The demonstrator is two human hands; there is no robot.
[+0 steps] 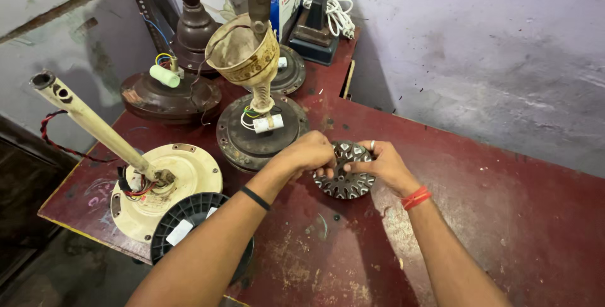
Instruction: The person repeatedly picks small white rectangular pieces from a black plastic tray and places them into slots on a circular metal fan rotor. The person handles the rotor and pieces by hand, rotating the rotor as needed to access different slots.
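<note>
A round metal fan stator core [346, 181] with slotted teeth stands tilted on the dark red table [504, 219]. My left hand [309, 154] grips its left upper edge, a black band on that wrist. My right hand [380, 163] holds its right upper edge, with a ring on one finger and a red thread at the wrist. Both hands touch the core at the same time.
Several ceiling fan motors stand at the left: a cream one with a long rod [169, 184], a dark one with a brass cup [258, 127] and a brown one [170, 96]. A black ribbed spool [192, 219] lies near the front edge. White cable [337, 11] sits at the back.
</note>
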